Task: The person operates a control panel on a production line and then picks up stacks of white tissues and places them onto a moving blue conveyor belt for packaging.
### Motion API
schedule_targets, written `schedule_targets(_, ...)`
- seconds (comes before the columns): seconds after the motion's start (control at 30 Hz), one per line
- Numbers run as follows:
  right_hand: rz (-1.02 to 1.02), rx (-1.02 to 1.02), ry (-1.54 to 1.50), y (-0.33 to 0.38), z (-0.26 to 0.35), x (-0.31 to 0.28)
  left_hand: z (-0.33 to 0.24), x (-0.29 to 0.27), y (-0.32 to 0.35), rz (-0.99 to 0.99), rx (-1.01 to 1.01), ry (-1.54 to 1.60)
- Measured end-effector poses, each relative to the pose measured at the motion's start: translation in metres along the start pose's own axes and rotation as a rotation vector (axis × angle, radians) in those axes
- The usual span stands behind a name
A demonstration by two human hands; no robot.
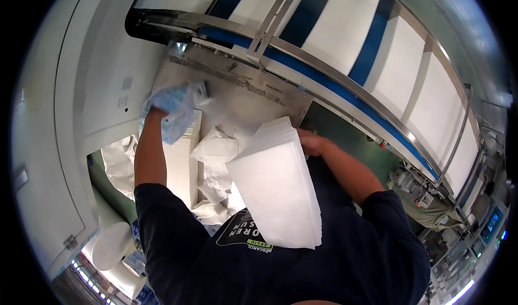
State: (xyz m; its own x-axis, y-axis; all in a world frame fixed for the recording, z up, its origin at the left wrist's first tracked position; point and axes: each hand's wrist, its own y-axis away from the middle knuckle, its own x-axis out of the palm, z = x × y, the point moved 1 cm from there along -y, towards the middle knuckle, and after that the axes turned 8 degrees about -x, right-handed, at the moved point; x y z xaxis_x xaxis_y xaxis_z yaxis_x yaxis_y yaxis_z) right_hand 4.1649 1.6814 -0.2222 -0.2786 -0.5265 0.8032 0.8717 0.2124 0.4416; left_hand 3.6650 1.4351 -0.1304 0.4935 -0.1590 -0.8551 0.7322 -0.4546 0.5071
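Observation:
My left hand [157, 112] is mostly covered by a crumpled blue-and-white plastic bag [174, 106]. It holds the bag up over the left part of a bare metal table [226, 97]; its fingers are hidden. My right hand [309, 142] is closed round the upper right edge of a stack of thin white sheets [278, 189], which hangs tilted in front of my chest. Below the bag stands a long, tightly packed row of folded white sheets [181, 164]. Beside that row lie loose, rumpled white sheets [217, 148].
Beyond the table, a conveyor [334, 29] with blue belts and metal rails carries broad white sheets and slants down to the right. A tall white machine cabinet [81, 116] closes off the left side. White rolls [110, 245] lie at the lower left, near the green floor.

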Motion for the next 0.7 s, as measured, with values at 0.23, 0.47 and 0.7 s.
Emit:
schedule_targets(0.23, 0.06, 0.005, 0.096, 0.004, 0.003, 0.005, -0.042, -0.011, 0.032, -0.139, 0.188, -0.322)
schedule_targets(0.47, 0.056, 0.022, 0.067, 0.01, 0.019, 0.013, -0.069, -0.042, 0.071, -0.234, 0.115, -0.27)
schedule_targets(0.7, 0.023, 0.066, 0.063, 0.021, 0.041, 0.015, -0.087, -0.104, 0.147, -0.392, -0.049, 0.422)
